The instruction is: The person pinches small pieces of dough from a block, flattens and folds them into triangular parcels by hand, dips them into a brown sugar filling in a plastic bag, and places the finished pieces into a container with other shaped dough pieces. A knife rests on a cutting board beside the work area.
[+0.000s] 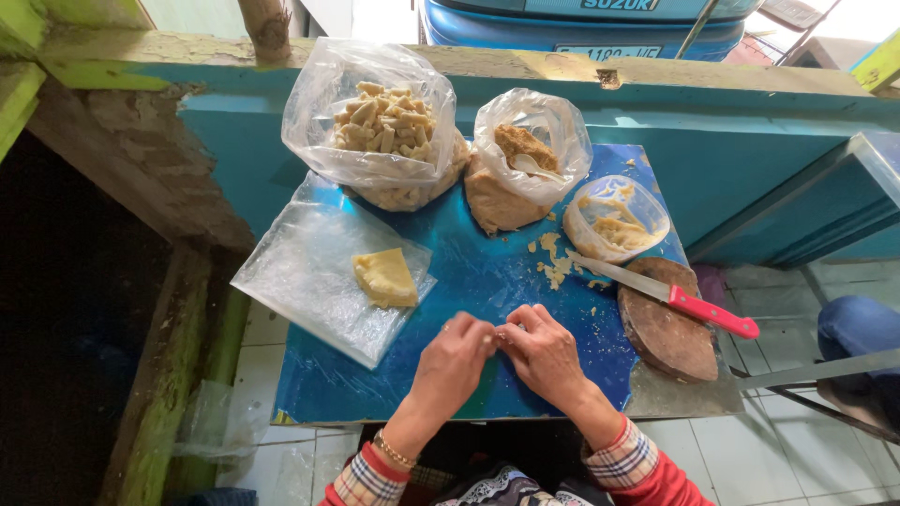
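Observation:
My left hand [452, 361] and my right hand [542, 351] meet over the near middle of a blue table top [469, 272]. Their fingertips pinch together on a small pale piece of dough [497, 334] between them, which is mostly hidden. A yellow wedge of dough [384, 276] lies on a clear plastic sheet [309, 272] to the left of my hands. Pale crumbs [555, 262] are scattered beyond my right hand.
At the back stand a plastic bag of pale rolled pieces [384, 126], a bag of brown filling with a spoon [525, 159] and a small bag [616, 220]. A red-handled knife [670, 298] rests across a round wooden board [667, 323]. Someone's blue-clad knee [858, 328] is at right.

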The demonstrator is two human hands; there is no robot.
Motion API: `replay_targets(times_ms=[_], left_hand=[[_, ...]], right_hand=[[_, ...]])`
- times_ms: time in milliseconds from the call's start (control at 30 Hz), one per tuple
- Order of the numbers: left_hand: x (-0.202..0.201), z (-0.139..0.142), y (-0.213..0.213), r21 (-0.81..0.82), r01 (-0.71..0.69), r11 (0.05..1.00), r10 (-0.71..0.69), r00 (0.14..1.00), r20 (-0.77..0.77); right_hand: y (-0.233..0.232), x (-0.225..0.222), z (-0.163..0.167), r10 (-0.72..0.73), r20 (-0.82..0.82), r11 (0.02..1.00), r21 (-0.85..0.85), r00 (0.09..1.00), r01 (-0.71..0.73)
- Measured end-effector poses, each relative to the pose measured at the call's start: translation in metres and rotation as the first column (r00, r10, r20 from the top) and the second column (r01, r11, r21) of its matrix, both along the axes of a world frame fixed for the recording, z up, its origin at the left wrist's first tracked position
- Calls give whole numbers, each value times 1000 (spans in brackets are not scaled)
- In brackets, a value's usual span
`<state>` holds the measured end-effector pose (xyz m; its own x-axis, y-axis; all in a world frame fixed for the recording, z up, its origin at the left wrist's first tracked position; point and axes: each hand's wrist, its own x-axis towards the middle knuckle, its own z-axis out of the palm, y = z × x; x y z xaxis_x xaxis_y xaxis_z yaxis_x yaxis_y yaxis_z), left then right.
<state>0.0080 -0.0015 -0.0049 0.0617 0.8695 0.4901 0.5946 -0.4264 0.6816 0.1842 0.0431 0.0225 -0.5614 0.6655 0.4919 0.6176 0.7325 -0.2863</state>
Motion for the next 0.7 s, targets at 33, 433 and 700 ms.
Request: replay_targets(times_ms=[33,433,700], left_hand=[[-1,0,2,15,-5,1000,6,1000,-28],[-11,9,5,-189,-139,972,204,899,388],[-9,11,-1,-35,-116,993,121,969,218]], right_hand=[[0,0,-1,-20,16,1000,8,1000,20],[7,-16,17,-32,221,995,101,975,10],[120,-60,101,65,69,980,184,995,-77]])
